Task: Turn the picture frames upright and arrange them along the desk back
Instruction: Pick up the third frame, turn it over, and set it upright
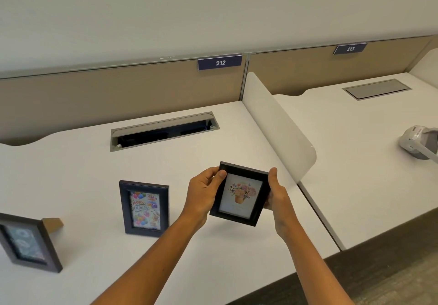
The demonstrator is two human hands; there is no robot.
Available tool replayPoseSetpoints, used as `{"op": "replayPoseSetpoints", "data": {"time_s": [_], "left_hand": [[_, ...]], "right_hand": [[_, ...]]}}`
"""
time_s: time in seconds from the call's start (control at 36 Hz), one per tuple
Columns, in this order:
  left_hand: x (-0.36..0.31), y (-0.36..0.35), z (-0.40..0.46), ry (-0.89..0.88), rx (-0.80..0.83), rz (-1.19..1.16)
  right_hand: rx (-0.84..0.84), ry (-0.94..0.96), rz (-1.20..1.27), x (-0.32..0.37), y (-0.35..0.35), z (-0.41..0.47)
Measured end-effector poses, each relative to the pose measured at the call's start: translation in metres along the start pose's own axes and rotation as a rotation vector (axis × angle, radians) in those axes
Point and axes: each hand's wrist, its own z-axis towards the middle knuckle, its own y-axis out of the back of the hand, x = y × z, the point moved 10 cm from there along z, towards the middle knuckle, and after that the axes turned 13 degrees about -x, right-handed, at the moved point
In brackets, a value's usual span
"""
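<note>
Held frame: flower-print frame, lower centre of the picture, lifted clear of the table and gripped from both sides — not touching the surface as far as can be seen.
Left hand: left hand clamped on the frame's left edge, thumb over the front rim near the upper left corner.
Right hand: right hand clamped on the right edge, thumb up along the side, fingers hidden behind the back.
Which hand is nearer: neither — the frame sits between the two, each in contact with it.
Long axis: runs top to bottom of the picture, tilted a little clockwise, so the top leans toward the upper right.
Facing: print toward the camera, flowers right way up; the back and any stand are hidden.
Key relation: the table's back edge under the 212 label lies up-picture from the hands, past the open cable tray; judged, the frame must travel away from the person.
Other frames: birthday frame stands upright just left of the left hand; a third frame stands at the lower left edge, its brown stand showing behind — both near the front, well apart from the back panel.
Progress, judged: all three upright or nearly so; lining up at the back not yet done.
</note>
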Motion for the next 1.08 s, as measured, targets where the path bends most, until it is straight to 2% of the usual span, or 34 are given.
{"op": "replayPoseSetpoints", "data": {"time_s": [0.36,1.08], "left_hand": [[0.033,-0.018,0.008,0.108,0.008,0.023],[0.062,-0.054,0.041,0.135,-0.004,0.237]], "right_hand": [[-0.075,-0.152,0.102,-0.045,0.014,0.019],[-0.124,-0.203,0.085,-0.074,0.022,0.060]]}}
